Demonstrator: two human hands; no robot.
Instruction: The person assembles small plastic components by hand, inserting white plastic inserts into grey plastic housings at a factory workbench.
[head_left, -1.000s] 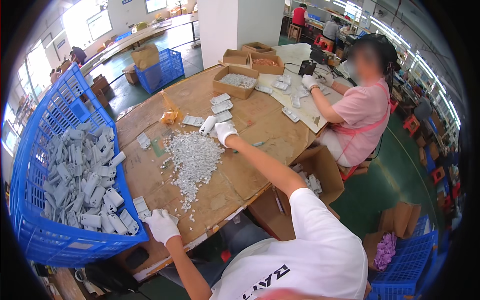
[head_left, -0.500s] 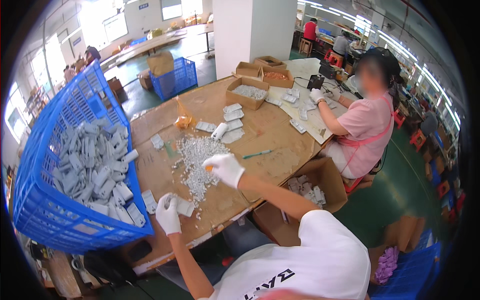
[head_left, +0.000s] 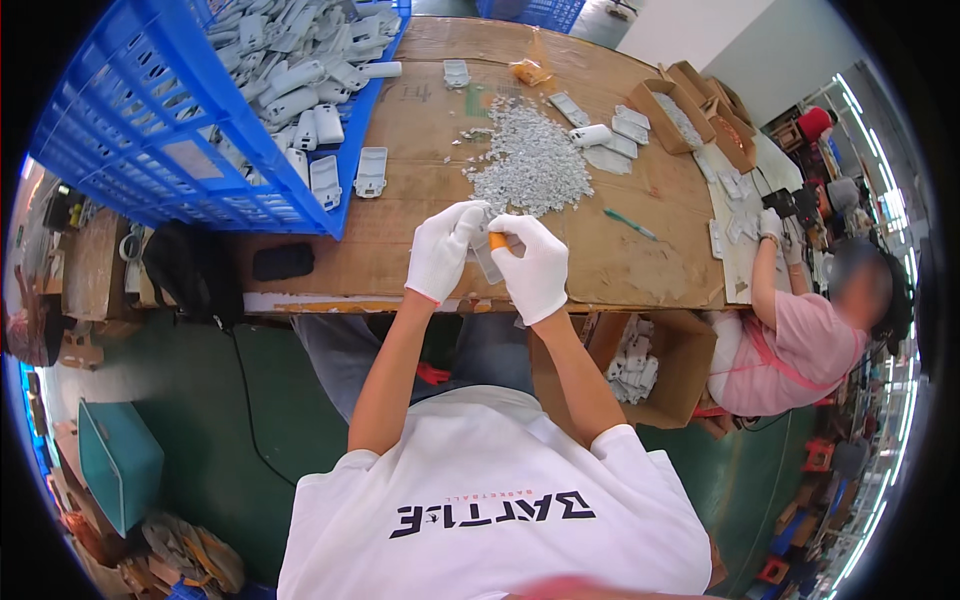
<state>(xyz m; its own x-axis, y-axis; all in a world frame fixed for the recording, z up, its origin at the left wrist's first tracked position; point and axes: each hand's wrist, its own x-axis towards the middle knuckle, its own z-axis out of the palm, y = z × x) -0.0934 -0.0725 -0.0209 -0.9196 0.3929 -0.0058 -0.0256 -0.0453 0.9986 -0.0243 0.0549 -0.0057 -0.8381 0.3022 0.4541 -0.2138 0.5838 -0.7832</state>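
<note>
mod_a: so where's the plastic case [head_left: 489,264] sitting right now?
bolt99: right between the two gloved hands, over the near edge of the table [head_left: 640,270]. left hand [head_left: 438,252] has its fingers curled in, gripping the case, though the glove covers a good bit of it.
mod_a: and the other one?
bolt99: right hand [head_left: 533,268] is pinching a little orange handle [head_left: 498,241] between thumb and fingers, up against the case from what i see. can't tell if they actually touch.
mod_a: what else is about?
bolt99: heap of tiny clear bits [head_left: 535,165] just past the hands, green pen [head_left: 630,223] off to the right, an open white shell [head_left: 371,172] to the left, beside the blue crate [head_left: 120,120] full of more shells. co-worker [head_left: 800,335] in pink sits at the right end.
</note>
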